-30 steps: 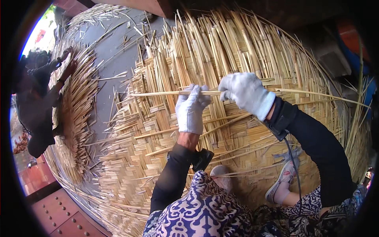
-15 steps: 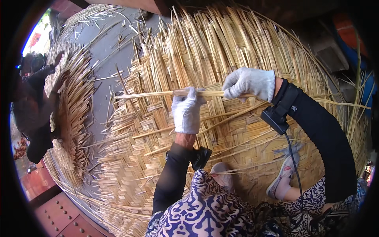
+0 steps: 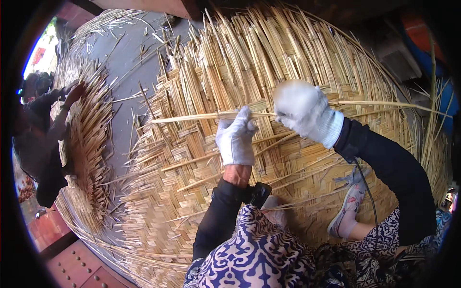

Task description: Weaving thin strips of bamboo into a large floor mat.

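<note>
A long, flattened pale reed strip [image 3: 187,118] runs crosswise in front of me, above a large woven reed mat [image 3: 158,199]. My left hand [image 3: 236,138], in a white knit glove, is closed on the strip, thumb up along it. Just to the right, my right hand [image 3: 302,109], gloved too and blurred by motion, is closed over the same strip with its back turned up. Beyond it, the strip stretches far to the right. Below my hands the mat is tightly woven; at its far side, loose reed ends [image 3: 259,53] fan out side by side.
At the left, another person [image 3: 41,129] reaches over a second mat with ragged reed ends [image 3: 89,144]. Grey floor [image 3: 137,57] with scattered reed pieces lies between the mats. My shoe [image 3: 346,209] rests on my mat. Upright reeds [image 3: 432,110] stand at the far right.
My right hand has rolled over, its back now facing up. The left hand and the strip's left end have shifted slightly right. The other person's hands have moved in over the second mat.
</note>
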Action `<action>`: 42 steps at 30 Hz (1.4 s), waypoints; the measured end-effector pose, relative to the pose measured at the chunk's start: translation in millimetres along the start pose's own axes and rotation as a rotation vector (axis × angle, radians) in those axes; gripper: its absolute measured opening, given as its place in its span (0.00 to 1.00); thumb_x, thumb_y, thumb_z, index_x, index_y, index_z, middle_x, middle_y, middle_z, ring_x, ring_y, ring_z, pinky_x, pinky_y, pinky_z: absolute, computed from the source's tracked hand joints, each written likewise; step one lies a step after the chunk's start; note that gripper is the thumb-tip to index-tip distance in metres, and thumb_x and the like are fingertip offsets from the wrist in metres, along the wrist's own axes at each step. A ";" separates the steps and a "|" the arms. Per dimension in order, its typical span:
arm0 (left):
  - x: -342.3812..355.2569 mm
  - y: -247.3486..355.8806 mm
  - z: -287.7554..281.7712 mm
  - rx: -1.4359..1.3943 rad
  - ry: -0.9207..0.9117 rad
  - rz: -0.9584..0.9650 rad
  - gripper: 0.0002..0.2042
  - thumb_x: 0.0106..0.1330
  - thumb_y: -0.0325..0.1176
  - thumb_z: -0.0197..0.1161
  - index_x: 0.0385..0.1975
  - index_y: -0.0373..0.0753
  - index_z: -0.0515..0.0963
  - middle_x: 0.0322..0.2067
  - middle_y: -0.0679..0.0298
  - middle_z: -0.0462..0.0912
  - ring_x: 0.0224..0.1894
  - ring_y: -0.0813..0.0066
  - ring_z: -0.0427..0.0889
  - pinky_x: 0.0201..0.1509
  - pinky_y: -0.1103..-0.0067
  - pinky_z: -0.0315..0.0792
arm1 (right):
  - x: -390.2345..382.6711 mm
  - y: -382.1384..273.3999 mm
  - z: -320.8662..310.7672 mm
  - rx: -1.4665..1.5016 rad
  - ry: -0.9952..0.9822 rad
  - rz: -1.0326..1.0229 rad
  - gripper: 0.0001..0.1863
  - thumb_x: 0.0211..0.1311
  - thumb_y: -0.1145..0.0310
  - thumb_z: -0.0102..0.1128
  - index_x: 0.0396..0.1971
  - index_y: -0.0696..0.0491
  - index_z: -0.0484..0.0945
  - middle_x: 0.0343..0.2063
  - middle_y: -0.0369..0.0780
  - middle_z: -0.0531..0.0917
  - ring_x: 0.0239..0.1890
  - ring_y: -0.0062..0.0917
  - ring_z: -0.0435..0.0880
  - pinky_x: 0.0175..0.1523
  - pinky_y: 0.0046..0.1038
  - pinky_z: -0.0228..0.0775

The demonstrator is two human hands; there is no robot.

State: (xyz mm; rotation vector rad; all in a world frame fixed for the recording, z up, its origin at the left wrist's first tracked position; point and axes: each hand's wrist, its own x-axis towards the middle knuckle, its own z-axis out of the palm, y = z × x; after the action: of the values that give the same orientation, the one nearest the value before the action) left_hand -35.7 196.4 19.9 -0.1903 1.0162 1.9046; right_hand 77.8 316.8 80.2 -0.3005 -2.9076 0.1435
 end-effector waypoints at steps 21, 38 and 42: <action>8.8 -7.0 -11.2 0.121 -0.426 0.249 0.10 0.46 0.17 0.62 0.20 0.37 0.68 0.21 0.64 0.72 0.24 0.74 0.74 0.29 0.79 0.70 | -2.3 31.1 -19.0 1.398 -0.613 0.699 0.08 0.43 0.70 0.64 0.23 0.59 0.77 0.16 0.33 0.77 0.17 0.13 0.72 0.20 0.14 0.64; -2.5 -35.2 10.3 0.280 -0.146 0.273 0.18 0.48 0.22 0.62 0.40 0.35 0.66 0.34 0.64 0.76 0.34 0.80 0.75 0.32 0.85 0.70 | 67.3 -27.7 7.5 0.352 -0.431 0.235 0.10 0.45 0.65 0.59 0.29 0.51 0.78 0.30 0.38 0.76 0.37 0.28 0.76 0.42 0.29 0.67; 6.7 -10.7 6.4 0.490 -0.368 -0.150 0.22 0.48 0.25 0.63 0.44 0.32 0.64 0.38 0.61 0.74 0.36 0.77 0.75 0.37 0.82 0.71 | 54.3 -17.0 6.4 0.362 -0.355 0.351 0.06 0.43 0.69 0.58 0.25 0.52 0.78 0.24 0.37 0.77 0.31 0.27 0.77 0.38 0.28 0.69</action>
State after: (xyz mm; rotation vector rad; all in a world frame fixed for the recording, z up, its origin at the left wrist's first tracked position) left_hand -29.3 207.8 14.6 0.3460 1.1387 1.4350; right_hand 21.1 311.2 86.9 -0.7859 -3.0513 0.8463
